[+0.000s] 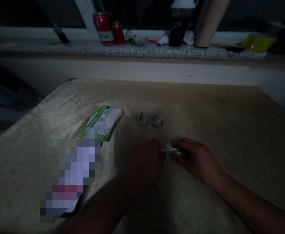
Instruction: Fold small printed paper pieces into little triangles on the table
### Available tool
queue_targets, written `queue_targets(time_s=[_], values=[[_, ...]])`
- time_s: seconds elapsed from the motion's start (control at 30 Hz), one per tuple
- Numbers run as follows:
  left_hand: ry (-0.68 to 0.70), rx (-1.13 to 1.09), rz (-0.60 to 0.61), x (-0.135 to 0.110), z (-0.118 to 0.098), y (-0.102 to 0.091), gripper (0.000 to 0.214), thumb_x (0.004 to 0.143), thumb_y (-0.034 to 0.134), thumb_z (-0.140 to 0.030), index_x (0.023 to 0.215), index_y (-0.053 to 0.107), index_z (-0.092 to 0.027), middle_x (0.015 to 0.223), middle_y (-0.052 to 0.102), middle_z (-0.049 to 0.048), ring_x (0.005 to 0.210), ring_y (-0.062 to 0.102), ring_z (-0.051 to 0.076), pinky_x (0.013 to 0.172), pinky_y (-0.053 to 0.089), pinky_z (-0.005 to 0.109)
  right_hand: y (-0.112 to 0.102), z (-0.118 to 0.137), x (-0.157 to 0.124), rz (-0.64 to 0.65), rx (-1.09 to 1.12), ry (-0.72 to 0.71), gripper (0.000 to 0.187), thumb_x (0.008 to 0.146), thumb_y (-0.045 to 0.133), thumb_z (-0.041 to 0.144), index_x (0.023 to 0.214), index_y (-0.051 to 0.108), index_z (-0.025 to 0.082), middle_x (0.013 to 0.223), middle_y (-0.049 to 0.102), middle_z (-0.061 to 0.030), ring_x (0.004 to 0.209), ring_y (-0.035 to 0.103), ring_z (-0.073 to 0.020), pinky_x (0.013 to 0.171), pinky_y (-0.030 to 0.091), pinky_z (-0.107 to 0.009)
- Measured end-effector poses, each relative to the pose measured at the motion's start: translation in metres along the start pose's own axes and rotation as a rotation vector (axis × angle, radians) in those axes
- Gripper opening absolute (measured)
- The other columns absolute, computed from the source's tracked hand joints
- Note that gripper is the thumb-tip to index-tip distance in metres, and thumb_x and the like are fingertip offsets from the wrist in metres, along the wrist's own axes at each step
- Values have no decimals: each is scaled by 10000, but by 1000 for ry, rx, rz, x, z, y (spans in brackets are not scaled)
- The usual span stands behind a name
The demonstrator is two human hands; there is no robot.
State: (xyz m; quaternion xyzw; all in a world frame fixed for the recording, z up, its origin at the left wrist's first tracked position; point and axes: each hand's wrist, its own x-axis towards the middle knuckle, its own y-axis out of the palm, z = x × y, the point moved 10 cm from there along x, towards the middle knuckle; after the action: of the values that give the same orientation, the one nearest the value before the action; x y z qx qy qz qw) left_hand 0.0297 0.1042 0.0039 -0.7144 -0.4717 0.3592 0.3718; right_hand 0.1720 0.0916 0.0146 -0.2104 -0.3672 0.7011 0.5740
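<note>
Near the middle of the table, my left hand [146, 162] and my right hand [197, 154] grip a small folded piece of printed paper [169, 148] between them. Its visible faces are whitish with some green, and fingers cover both ends. The left fingers are in deep shadow but close around its left edge; the right thumb and fingers pinch the other side. Just beyond lie two small folded paper pieces [143, 119], side by side and apart. To the left is a stack of green printed leaflets [102, 123].
A lit phone [75, 175], blurred by blocks, lies left of my left forearm. The granite windowsill [79, 48] behind the table holds a red can [104, 29], an orange lighter-like item [118, 32], a dark cup [176, 29], a beige cylinder [210, 22] and a yellow item [259, 42].
</note>
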Motion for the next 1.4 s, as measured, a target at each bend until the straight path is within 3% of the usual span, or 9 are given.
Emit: queue_targets(time_s=[0.23, 0.5, 0.77, 0.93, 1.07, 1.2, 1.4], values=[[-4, -24, -8, -1, 2, 0, 112, 929, 603, -266, 1022, 633, -213, 909, 756, 62, 789, 708, 245, 675, 447, 338, 1, -8, 4, 44, 60, 20, 225, 834, 759, 113, 1033, 736, 216, 996, 735, -31, 781, 713, -178, 718, 549, -313], [-27, -27, 10, -1, 5, 0, 131, 913, 605, -283, 1023, 634, -218, 900, 758, 55, 769, 700, 233, 647, 434, 328, -7, -9, 1, 57, 92, -40, 176, 861, 709, 116, 998, 719, 225, 1029, 736, -38, 862, 716, -179, 765, 562, -306], [-6, -4, -5, -1, 3, -1, 141, 929, 578, -284, 1036, 632, -209, 893, 750, 62, 753, 691, 234, 664, 456, 341, -13, -21, -2, 51, 70, 16, 139, 866, 695, 192, 1004, 707, 207, 971, 718, -56, 663, 657, -158, 626, 545, -313], [-9, -22, 17, -1, 2, -2, 144, 926, 596, -265, 1047, 643, -202, 900, 756, 65, 767, 698, 246, 671, 466, 352, -22, -40, -7, 17, 50, 72, 180, 848, 721, 225, 1028, 727, 218, 876, 714, -41, 656, 664, -179, 611, 546, -317], [27, -39, -3, -1, 1, -2, 131, 938, 584, -258, 1019, 672, -202, 901, 753, 60, 765, 687, 235, 693, 472, 355, -21, -43, -7, 54, 93, 72, 119, 888, 698, 259, 999, 712, 217, 825, 689, -19, 656, 645, -174, 605, 527, -305], [103, 1, -13, -3, -3, 1, 157, 956, 562, -241, 995, 707, -194, 919, 745, 70, 806, 671, 245, 771, 487, 389, -16, -31, -5, 118, 128, 22, 60, 930, 664, 252, 972, 693, 221, 815, 660, -5, 625, 593, -148, 573, 488, -275], [292, 15, -43, -9, -18, 3, 285, 971, 520, -163, 1189, 703, -189, 1076, 696, 95, 979, 628, 261, 927, 482, 424, -12, -10, -1, 158, 117, -89, 77, 923, 648, 156, 935, 686, 222, 926, 710, -29, 769, 664, -161, 692, 525, -274]])
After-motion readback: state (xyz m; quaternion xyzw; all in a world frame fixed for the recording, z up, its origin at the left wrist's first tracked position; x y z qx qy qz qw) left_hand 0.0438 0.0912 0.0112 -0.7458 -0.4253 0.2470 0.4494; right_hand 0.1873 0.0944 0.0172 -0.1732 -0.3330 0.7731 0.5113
